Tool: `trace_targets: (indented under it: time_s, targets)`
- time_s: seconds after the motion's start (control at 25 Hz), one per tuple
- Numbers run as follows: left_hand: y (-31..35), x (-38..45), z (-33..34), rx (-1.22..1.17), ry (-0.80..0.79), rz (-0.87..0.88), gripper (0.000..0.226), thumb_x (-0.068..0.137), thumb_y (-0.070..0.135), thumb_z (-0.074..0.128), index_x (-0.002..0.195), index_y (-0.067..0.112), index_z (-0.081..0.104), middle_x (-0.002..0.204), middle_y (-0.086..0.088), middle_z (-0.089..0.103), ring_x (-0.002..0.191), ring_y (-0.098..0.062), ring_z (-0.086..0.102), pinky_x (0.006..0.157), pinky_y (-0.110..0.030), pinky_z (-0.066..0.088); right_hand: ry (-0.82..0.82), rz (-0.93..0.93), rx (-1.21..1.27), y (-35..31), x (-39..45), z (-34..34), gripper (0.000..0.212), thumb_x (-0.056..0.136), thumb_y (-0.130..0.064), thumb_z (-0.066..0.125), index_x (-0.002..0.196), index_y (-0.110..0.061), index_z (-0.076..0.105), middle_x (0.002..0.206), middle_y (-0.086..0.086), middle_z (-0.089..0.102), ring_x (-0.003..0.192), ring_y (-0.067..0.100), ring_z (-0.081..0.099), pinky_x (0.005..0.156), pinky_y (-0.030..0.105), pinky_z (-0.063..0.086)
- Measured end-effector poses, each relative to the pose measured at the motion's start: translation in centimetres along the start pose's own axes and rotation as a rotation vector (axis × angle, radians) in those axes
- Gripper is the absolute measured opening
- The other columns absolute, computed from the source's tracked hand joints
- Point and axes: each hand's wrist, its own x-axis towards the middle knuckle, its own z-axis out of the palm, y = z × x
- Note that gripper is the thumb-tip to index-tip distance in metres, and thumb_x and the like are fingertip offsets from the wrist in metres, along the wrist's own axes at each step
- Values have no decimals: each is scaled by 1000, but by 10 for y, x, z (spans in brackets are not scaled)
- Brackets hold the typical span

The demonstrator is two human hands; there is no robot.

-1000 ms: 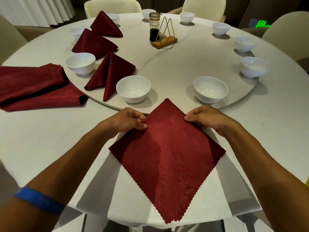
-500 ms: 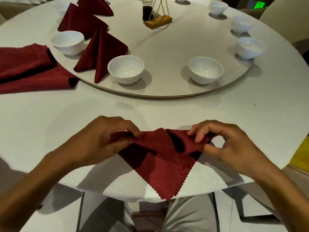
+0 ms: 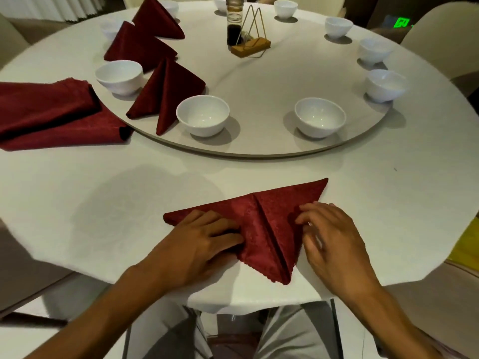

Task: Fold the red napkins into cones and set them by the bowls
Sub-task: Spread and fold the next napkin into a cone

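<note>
A red napkin (image 3: pixel 261 224) lies folded into a downward-pointing triangle at the table's near edge, with a crease down its middle. My left hand (image 3: pixel 199 244) presses flat on its left half. My right hand (image 3: pixel 329 239) rests with relaxed fingers on its right side. Three folded red cones stand on the turntable: one (image 3: pixel 166 92) between two white bowls (image 3: pixel 203 115) (image 3: pixel 119 76), and two more (image 3: pixel 137 47) (image 3: pixel 159 19) behind. Another bowl (image 3: pixel 320 116) stands right of centre with no cone beside it.
A stack of unfolded red napkins (image 3: pixel 51 112) lies at the left. Several more white bowls (image 3: pixel 385 84) ring the round turntable (image 3: pixel 259 149). A sauce bottle (image 3: pixel 234 22) and a wooden holder (image 3: pixel 250 46) stand at its middle. Chairs surround the table.
The napkin went from an open diamond to a folded triangle as both hands brought its upper half down; the hands now lie flat on it instead of pinching its edges.
</note>
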Motion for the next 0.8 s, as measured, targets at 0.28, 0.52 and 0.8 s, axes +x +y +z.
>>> trace_targets:
  time_s: [0.28,0.52,0.8]
  targets:
    - [-12,-12,-7,-37,115,-290,49,91,45,48,135,23,53,138,-10,56,123,-30,56,100,-44,46,-390,46,-241,-39,-12,36,67,84,-45,-19,150,-34,-13,161,-4,-16,147,17,-21,117,32,-18]
    - [-41,-39,-25,-307,212,-278,55,96,56,43,113,13,72,104,-1,72,94,-15,70,82,-27,55,-289,-12,-225,-30,-2,38,62,95,-12,41,152,-28,23,160,5,13,148,26,18,122,34,-1]
    - [-39,-51,-18,95,136,-212,28,82,22,70,107,11,76,105,-5,72,84,-25,67,67,-34,55,-437,2,-284,-24,-16,39,59,86,-58,-22,142,-41,-33,152,-9,-40,138,8,-39,115,36,-22]
